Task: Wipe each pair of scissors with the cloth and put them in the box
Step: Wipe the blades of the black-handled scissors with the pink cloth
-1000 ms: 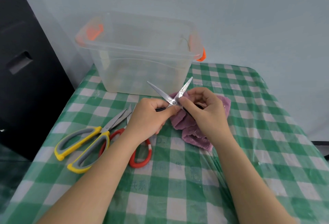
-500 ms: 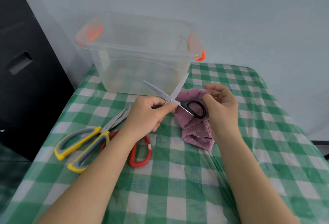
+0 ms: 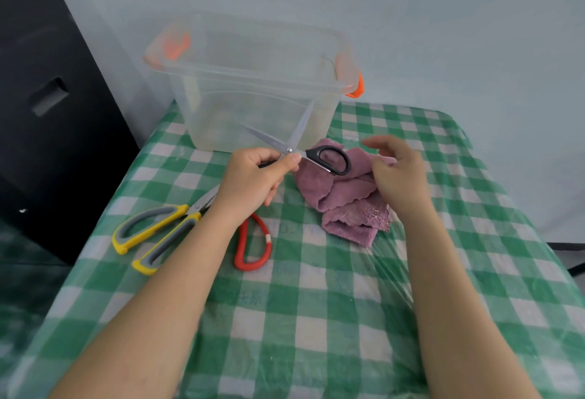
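Note:
My left hand [image 3: 253,177] grips the black-handled scissors [image 3: 329,159] near the pivot, blades spread apart and pointing up toward the clear plastic box [image 3: 253,82]. One black handle loop sticks out to the right over the purple cloth [image 3: 348,202], which lies crumpled on the table. My right hand [image 3: 399,173] hovers above the cloth's right side with relaxed fingers, holding nothing. The yellow-and-grey scissors [image 3: 152,234] and the red-handled scissors [image 3: 253,246] lie on the table under my left forearm.
The table carries a green-and-white checked cover [image 3: 316,319]. The box has orange latches [image 3: 356,85] and stands at the table's far edge near the wall. A black chair [image 3: 53,113] stands left of the table.
My right hand let go of the scissors and the cloth and drew back to the right. My left hand has lifted the scissors slightly, their blades still spread.

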